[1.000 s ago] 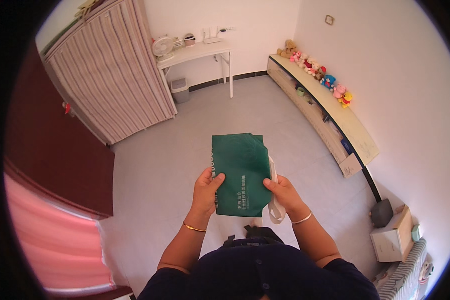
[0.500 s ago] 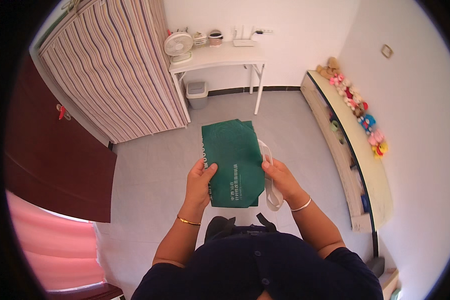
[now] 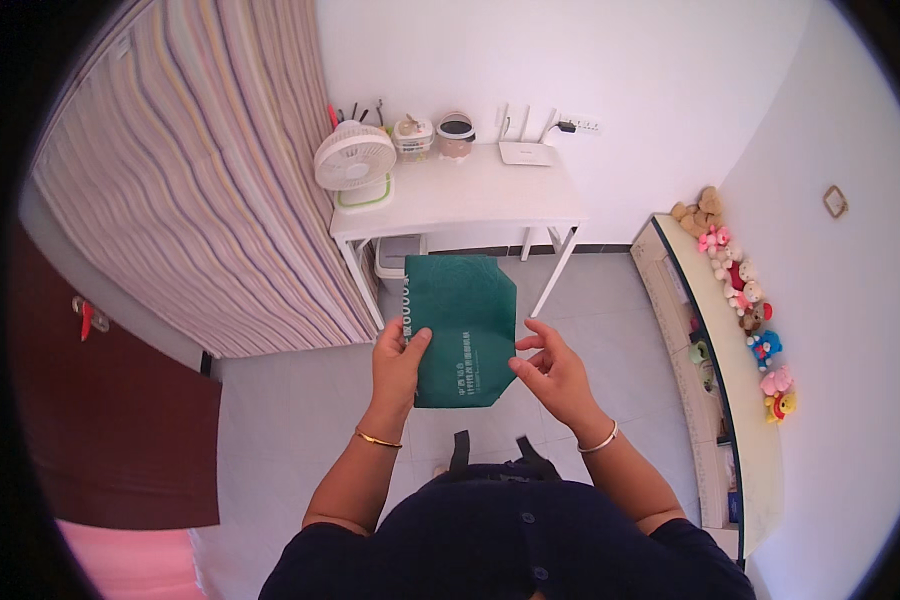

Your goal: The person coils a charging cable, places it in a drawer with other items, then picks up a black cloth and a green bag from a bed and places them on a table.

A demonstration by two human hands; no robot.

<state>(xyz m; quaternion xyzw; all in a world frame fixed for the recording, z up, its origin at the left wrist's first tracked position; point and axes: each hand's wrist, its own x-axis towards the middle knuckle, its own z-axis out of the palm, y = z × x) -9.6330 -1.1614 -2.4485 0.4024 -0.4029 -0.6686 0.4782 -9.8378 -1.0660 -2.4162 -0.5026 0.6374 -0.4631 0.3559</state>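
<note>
A folded green fabric bag [image 3: 460,310] is held upright above the grey floor [image 3: 290,420], in front of a white counter [image 3: 460,195]. White lettering [image 3: 467,365] is printed sideways on its face: two lines of characters toward the bottom with a finer line beside them, too small to be made out, and larger characters and digits along the left edge, partly cut off by the fold.

The bag's lower left edge is clasped in the grip of the left hand [image 3: 395,370], with the thumb laid over the front. The lower right edge is met by the thumb tip of the right hand [image 3: 560,380], whose grip is loose, thumb and fingers parted.

On the counter, a white fan [image 3: 357,160] is set at the left edge and a white router [image 3: 527,153] near the back right corner. Plush toys [image 3: 765,348] are lined along the wall-side edge of a low cabinet [image 3: 755,470].
</note>
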